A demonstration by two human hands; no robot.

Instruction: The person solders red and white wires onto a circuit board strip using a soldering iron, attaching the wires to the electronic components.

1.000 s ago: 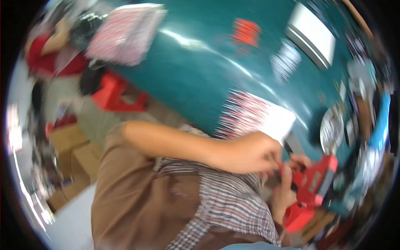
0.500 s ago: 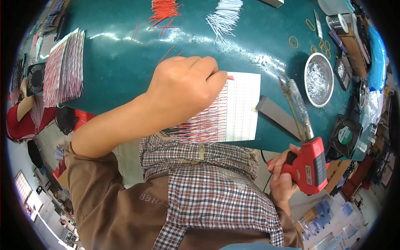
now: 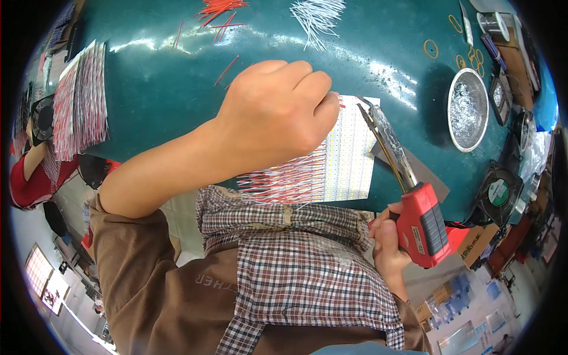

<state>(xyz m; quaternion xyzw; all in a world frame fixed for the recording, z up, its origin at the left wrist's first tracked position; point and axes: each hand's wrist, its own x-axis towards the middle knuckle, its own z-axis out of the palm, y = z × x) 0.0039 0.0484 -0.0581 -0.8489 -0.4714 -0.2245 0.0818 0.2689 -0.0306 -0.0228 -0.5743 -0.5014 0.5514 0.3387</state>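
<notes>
My left hand (image 3: 278, 109) is closed in a pinch above a white circuit board sheet (image 3: 348, 168). Short red wire ends (image 3: 342, 106) poke out beside its fingertips; the grip itself is hidden beneath the hand. Rows of red and white wires (image 3: 284, 180) cover the sheet's left part. In my right hand (image 3: 390, 251) is a red pistol-grip soldering gun (image 3: 421, 228), held by its handle. The gun's metal barrel and thin solder-feed tube slant up and left, their tip over the sheet's upper right corner, a short way from the left fingertips.
Loose red wires (image 3: 222, 7) and white wires (image 3: 316, 18) lie at the far side. A metal bowl of solder scraps (image 3: 467, 112) stands right, near a small fan (image 3: 497, 190). A dark flat bar (image 3: 423, 177) lies beside the sheet. Wired sheets (image 3: 80, 100) hang at left, near another person's arm (image 3: 35, 157).
The soldering gun has moved left, bringing its tip from beside the sheet to over its corner. My left hand and the red wire ends have shifted slightly right and away.
</notes>
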